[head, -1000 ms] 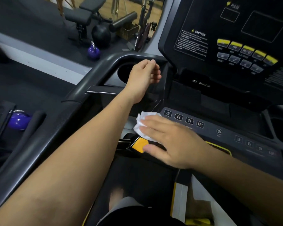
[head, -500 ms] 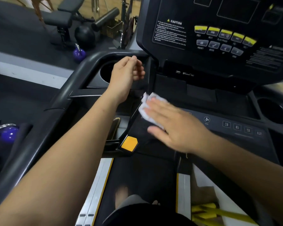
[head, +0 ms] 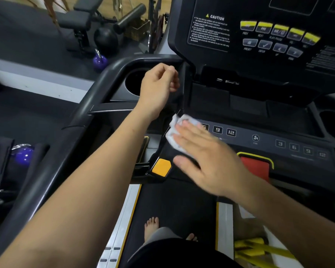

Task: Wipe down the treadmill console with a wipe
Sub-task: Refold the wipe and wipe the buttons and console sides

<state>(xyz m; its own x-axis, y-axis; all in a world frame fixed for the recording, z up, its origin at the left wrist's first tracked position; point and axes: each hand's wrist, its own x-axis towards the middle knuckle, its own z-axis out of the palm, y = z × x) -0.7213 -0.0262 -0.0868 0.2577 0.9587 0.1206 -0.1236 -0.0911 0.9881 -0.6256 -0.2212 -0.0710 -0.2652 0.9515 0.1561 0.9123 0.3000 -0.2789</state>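
Note:
The black treadmill console (head: 259, 117) fills the upper right, with a lower strip of number buttons (head: 230, 132) and a tilted upper panel of yellow buttons (head: 278, 29). My right hand (head: 207, 159) lies flat, fingers straight, pressing a crumpled white wipe (head: 175, 132) onto the left end of the button strip. My left hand (head: 159, 86) hovers above the left cup holder (head: 133, 84) with fingers loosely curled, holding nothing.
An orange pad (head: 161, 167) sits on the left handle end, and a red stop button (head: 257, 167) lies right of my hand. The dark handrail (head: 97, 89) curves on the left. Purple kettlebells (head: 99, 61) and a bench stand on the gym floor. My bare feet (head: 152, 225) stand on the belt.
My right hand with the wipe has slid from the console's lower left edge up to the left end of the button strip. My left hand stays hovering over the cup holder.

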